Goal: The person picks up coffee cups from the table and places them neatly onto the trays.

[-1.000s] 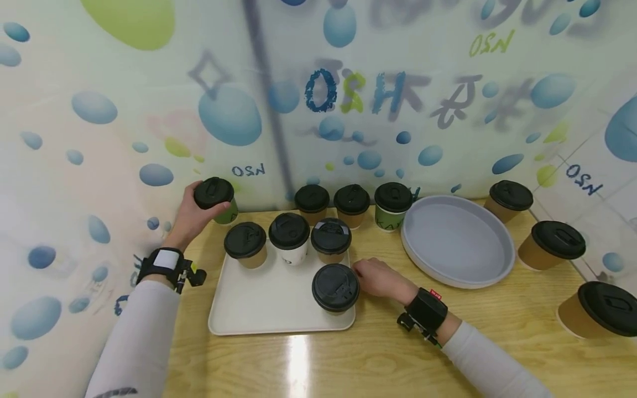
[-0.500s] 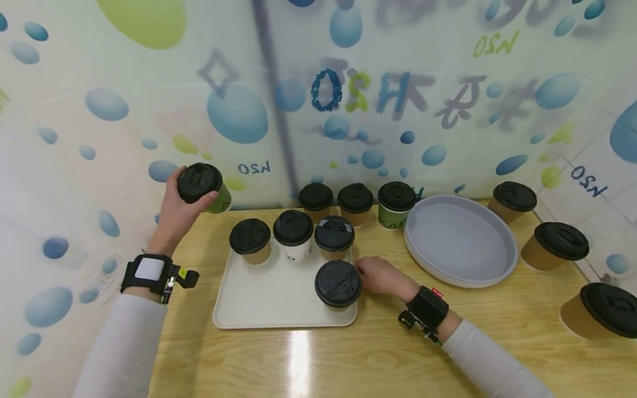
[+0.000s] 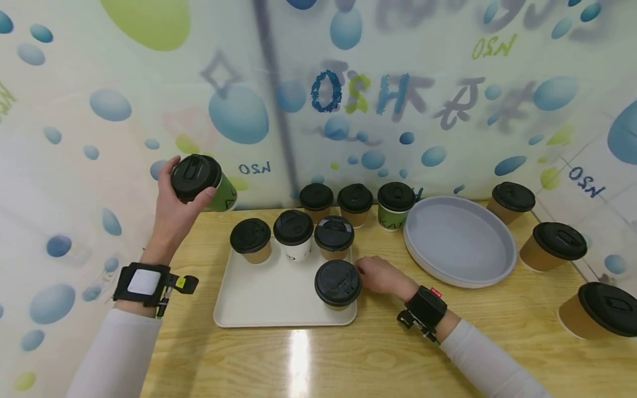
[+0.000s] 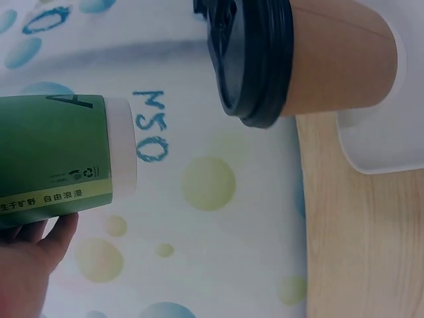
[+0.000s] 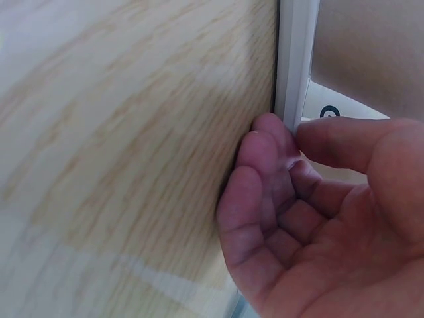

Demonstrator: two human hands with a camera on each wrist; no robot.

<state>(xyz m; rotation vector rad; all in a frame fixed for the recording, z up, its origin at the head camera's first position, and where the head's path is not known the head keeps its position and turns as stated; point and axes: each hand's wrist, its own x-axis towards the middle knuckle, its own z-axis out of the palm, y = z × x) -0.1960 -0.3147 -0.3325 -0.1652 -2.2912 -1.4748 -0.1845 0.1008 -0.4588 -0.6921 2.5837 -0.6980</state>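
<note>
My left hand (image 3: pixel 171 215) grips a green paper cup (image 3: pixel 226 194) with a black lid, held tilted in the air left of the tray and against the backdrop of the wall. In the left wrist view, fingers (image 4: pixel 61 235) touch the green cup (image 4: pixel 56 159) from below. My right hand (image 3: pixel 382 275) pinches the right rim of the white tray (image 3: pixel 264 301); the right wrist view shows thumb and curled fingers meeting at the tray rim (image 5: pixel 295 59). On the tray stand a white cup (image 3: pixel 297 251) and several brown lidded cups, one brown cup (image 3: pixel 338 284) close to my right hand.
Behind the tray stand two brown cups (image 3: pixel 317 199) and another green cup (image 3: pixel 392 216). A round grey tray (image 3: pixel 460 240) lies to the right. Farther right, brown cups (image 3: pixel 539 254) line the table (image 3: pixel 398 359) by the side wall. A patterned wall (image 3: pixel 348 155) bounds the back.
My left hand has lifted the green cup from the back left of the table, moving up and slightly left with it. The right hand has stayed at the tray rim.
</note>
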